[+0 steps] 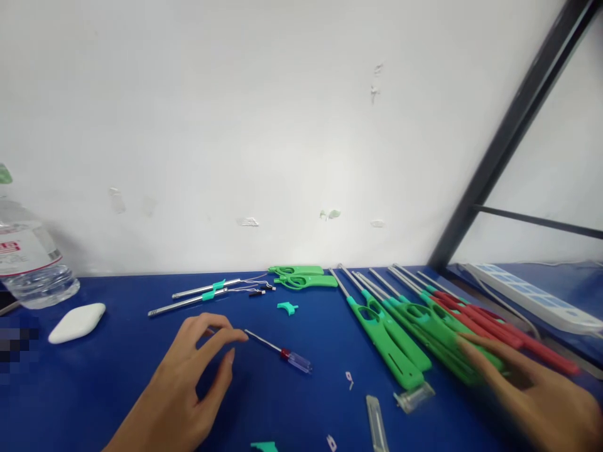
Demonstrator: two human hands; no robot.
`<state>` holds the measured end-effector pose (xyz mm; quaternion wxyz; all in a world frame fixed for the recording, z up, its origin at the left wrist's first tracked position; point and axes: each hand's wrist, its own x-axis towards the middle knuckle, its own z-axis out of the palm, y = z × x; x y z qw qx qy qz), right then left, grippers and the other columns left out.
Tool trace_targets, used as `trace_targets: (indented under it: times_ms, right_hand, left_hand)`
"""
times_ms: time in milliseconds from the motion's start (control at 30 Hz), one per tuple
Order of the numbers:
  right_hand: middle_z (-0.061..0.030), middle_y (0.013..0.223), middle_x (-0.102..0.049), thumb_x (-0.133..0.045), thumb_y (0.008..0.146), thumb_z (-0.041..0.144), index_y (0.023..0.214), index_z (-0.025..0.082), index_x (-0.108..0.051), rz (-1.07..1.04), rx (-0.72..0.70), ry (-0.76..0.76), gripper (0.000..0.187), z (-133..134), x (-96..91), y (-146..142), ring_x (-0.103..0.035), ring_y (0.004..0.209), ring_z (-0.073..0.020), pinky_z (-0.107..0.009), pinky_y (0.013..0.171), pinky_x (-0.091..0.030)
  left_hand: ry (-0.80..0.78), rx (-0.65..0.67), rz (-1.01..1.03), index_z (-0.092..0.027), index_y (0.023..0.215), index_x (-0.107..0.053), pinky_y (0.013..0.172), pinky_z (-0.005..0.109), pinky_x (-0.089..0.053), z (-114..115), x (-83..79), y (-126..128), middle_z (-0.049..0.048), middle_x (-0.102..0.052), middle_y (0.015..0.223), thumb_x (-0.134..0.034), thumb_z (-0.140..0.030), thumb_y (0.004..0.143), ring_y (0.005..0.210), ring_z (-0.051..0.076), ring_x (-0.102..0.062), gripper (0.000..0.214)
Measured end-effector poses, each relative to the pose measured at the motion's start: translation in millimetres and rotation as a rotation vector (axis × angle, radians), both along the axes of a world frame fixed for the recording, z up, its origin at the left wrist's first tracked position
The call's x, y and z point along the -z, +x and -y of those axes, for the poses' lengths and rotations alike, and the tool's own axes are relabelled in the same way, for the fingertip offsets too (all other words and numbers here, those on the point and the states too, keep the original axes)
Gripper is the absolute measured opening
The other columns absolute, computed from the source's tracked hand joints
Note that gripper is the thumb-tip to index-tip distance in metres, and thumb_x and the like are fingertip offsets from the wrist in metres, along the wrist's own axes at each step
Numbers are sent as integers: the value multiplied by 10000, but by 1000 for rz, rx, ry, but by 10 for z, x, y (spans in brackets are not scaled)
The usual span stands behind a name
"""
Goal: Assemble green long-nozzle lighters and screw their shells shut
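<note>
My left hand (200, 376) hovers over the blue table, fingers curved apart and holding nothing. Beside its fingertips lies a small screwdriver (296, 361) with a clear purple handle. At the right, my right hand (537, 389) is closed around the handle end of a green gas lighter (485, 353), slightly blurred by motion. More green lighters (389, 345) and red lighters (485, 320) lie there in a row, metal tubes toward the wall. Two detached metal tubes (186, 306) with wires lie beyond my left hand. Near them are two green handle shells (306, 281).
A turquoise trigger (287, 308) lies mid-table, another turquoise piece (264, 446) at the front edge. Clear fuel tanks (377, 424) and tiny white bits lie front right. A white case (78, 323) and water bottle (35, 263) stand left, a power strip (537, 298) right.
</note>
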<state>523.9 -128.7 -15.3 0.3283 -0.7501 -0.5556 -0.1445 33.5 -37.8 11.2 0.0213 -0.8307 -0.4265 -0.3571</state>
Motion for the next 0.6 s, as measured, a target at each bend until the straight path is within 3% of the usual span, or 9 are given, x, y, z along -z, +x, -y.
trace_targets:
  times_ms: [100,200,300,433,600]
  right_hand:
    - [-69,929,-816,-582,891,696,1055,307,-777,42,26,-75,466,-48,76,-45,-765,753,-363,-467,619,-578]
    - [-116,1102,-781,-493,948,671,1082,299,-724,183,-71,24,458,-170,-60,-143,-705,1068,-421,-572,878,-526]
    - [-108,1045,-774,-497,991,601,1040,291,-707,240,-253,82,377,-394,-323,-342,-694,1017,-395,-576,904,-494]
    - [-104,1093,-749,-489,1054,457,1080,260,-716,307,-564,-54,301,-893,-655,-796,-677,1058,-324,-507,939,-519]
    - [-104,1279,-684,-624,1020,411,1269,230,-666,378,-835,-227,311,-1673,-799,-1291,-655,1148,-276,-487,990,-547]
  left_hand:
    - [-49,3,4,-310,1224,-577,908,333,-539,-22,26,-4,32,-566,1206,-457,-254,1049,1094,213,-617,220]
    - [-100,-7,7,-310,1208,-583,927,351,-539,-50,55,-18,27,-568,1198,-451,-271,1059,1071,207,-622,202]
    - [-120,-31,1,-292,1152,-616,925,374,-542,-101,61,-46,38,-577,1182,-434,-285,1059,1076,224,-611,204]
    - [-71,-108,-38,-256,1114,-660,988,471,-499,-275,27,-204,79,-587,1186,-423,-292,1033,1132,283,-571,253]
    - [-65,-226,-44,-205,1091,-710,977,543,-469,-594,-16,-606,126,-607,1175,-454,-301,984,1084,335,-568,294]
